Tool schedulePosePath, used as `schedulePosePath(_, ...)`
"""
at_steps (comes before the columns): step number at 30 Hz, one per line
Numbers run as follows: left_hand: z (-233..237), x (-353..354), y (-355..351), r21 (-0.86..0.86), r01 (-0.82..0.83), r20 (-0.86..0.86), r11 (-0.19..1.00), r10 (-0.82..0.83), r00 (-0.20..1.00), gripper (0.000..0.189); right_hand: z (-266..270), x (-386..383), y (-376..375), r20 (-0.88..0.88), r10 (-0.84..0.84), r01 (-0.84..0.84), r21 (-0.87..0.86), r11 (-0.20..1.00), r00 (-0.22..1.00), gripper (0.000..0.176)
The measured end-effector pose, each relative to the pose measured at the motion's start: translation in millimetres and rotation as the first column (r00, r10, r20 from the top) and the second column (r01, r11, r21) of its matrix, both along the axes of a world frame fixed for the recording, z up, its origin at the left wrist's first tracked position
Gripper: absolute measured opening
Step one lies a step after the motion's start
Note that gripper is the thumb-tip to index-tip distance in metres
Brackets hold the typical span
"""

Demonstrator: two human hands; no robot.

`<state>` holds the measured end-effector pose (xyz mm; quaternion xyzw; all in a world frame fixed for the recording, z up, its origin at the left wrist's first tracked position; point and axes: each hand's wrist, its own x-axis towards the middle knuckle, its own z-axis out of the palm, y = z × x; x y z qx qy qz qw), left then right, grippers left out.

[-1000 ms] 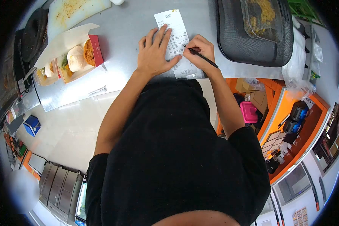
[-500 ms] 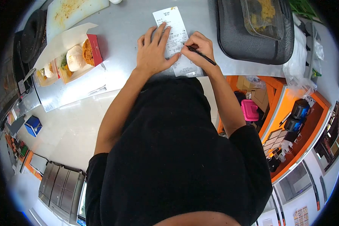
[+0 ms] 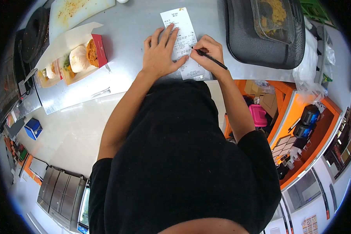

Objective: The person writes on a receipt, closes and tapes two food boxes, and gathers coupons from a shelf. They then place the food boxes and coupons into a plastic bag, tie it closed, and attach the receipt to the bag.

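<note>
A long printed receipt (image 3: 185,33) lies on the metal counter in front of me, with a small yellowish stain at its top edge. My left hand (image 3: 160,52) rests flat with fingers spread, its fingertips and thumb on the receipt's left side. Gripped in my right hand (image 3: 208,52) is a black pen (image 3: 211,58), its tip at the middle of the printed lines. The side of my right hand lies at the receipt's right edge.
Left of my hands stands an open red-and-white food box (image 3: 99,48) with a bun and fried pieces. Behind it is a stained cutting board (image 3: 72,15). At right sits a black mesh-textured case (image 3: 241,43) with a clear food container (image 3: 275,19) on it. An orange shelf unit (image 3: 284,111) stands below.
The pen tip has shifted slightly down over the receipt with my right hand. My left hand stays in place on the paper; the whole view has shifted a little.
</note>
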<state>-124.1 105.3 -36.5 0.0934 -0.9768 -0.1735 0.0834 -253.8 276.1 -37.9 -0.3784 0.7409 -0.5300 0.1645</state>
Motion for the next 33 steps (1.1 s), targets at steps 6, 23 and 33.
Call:
schedulePosePath(6,0.3,-0.1,-0.2,0.011,-0.003,0.003,1.000,0.003,1.000,0.088,-1.6,0.1,-1.5,-0.011,-0.006,0.006,0.002,1.000,1.000,0.012)
schedulePosePath(23,-0.3,-0.1,-0.4,-0.002,-0.001,0.006,1.000,0.001,1.000,0.088,1.3,4.5,4.4,-0.001,-0.044,0.044,0.022,0.999,0.999,0.012)
schedulePosePath(33,0.9,-0.1,0.2,-0.006,0.002,-0.018,1.000,-0.002,1.000,0.088,-2.0,2.8,2.9,-0.019,-0.005,0.005,0.009,1.000,1.000,0.013)
